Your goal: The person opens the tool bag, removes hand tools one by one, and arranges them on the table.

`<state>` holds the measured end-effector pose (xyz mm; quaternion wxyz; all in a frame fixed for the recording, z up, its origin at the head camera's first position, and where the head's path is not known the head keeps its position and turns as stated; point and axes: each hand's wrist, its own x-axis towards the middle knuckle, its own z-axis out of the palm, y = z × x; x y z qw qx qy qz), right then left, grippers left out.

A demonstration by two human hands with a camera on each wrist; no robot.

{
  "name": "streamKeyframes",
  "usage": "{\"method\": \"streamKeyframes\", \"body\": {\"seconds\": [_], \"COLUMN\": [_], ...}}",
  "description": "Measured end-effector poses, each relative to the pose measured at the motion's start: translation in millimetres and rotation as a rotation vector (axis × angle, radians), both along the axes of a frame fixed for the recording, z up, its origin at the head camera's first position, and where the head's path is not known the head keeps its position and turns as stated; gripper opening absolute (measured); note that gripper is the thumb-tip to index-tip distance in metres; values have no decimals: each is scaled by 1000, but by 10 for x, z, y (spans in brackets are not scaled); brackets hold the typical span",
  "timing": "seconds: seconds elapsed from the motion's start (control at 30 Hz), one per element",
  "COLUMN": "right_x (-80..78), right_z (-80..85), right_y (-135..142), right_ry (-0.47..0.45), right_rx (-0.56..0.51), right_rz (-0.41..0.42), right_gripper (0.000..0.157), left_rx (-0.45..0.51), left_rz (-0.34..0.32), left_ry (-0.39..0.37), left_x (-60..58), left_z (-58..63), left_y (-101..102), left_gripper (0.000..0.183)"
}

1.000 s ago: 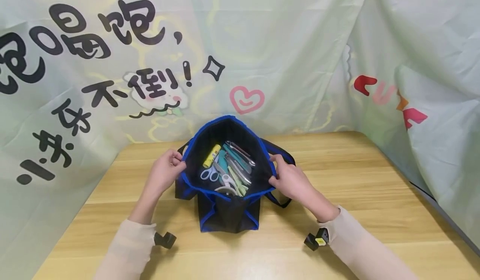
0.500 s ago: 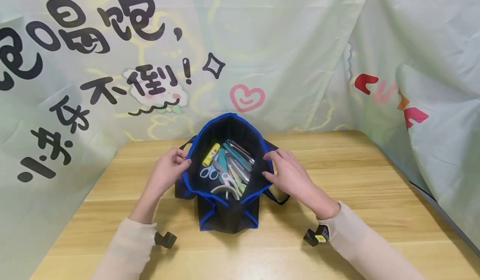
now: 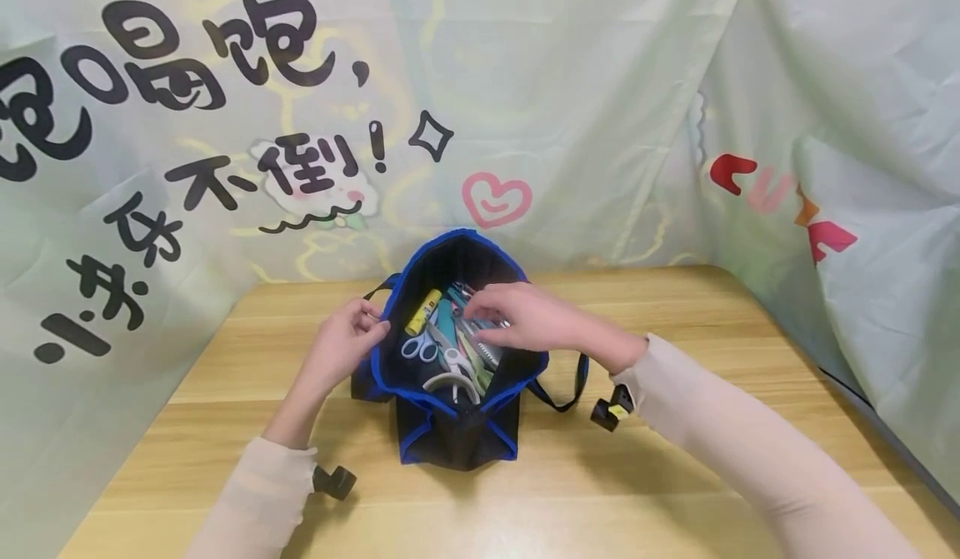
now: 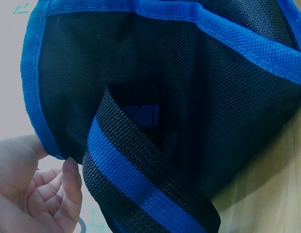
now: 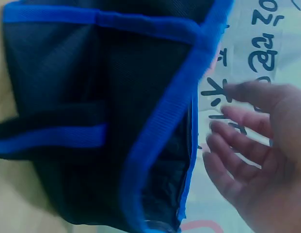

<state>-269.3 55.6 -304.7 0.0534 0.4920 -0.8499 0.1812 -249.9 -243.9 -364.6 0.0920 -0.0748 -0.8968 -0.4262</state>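
A black bag [image 3: 459, 436] with blue trim stands on the table, its mouth held wide. At its left edge my left hand [image 3: 343, 344] pinches the blue-trimmed rim between thumb and fingers; the left wrist view shows that hand [image 4: 48, 194] at the rim's lower corner. My right hand [image 3: 528, 319] hovers over the mouth with loosely bent fingers and nothing held, covering part of the contents. Inside lie a yellow glue stick [image 3: 423, 313], blue-handled scissors [image 3: 420, 346], white-handled scissors [image 3: 455, 360], teal pieces and a pale curved thing [image 3: 450, 384].
The wooden table [image 3: 525, 505] reaches back to a printed cloth wall [image 3: 585, 109]. A bag strap [image 3: 570, 396] loops out on the right, and another strap [image 4: 145, 179] hangs beside my left hand.
My right hand has let go of the bag's right rim and moved left over the mouth. My left hand stays at the left rim, shifted slightly right with it.
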Motion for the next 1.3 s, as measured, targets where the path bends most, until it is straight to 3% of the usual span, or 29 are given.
{"method": "streamKeyframes", "body": {"seconds": [0.13, 0.3, 0.47, 0.7, 0.97, 1.3], "right_x": [-103, -180, -269, -302, -281, -225], "right_z": [79, 87, -35, -267, -560, -549], "right_y": [-146, -342, -484, -572, -619, -600], "right_ry": [-83, -158, -200, -281, -240, -95], "right_rx": [90, 246, 348, 391, 441, 463], "right_rz": [79, 105, 120, 98, 95, 64], "right_gripper": [27, 31, 31, 31, 19, 22], "left_rx": [10, -1, -12, -34, -35, -33], "left_rz": [-8, -13, -15, -8, 7, 11], "left_ry": [-6, 5, 9, 2, -2, -4], "left_x": [-2, -4, 1, 7, 27, 18], "left_z": [-4, 0, -3, -29, -26, -50], "left_y": [21, 52, 75, 85, 79, 69], "left_gripper": [21, 21, 22, 24, 24, 23]}}
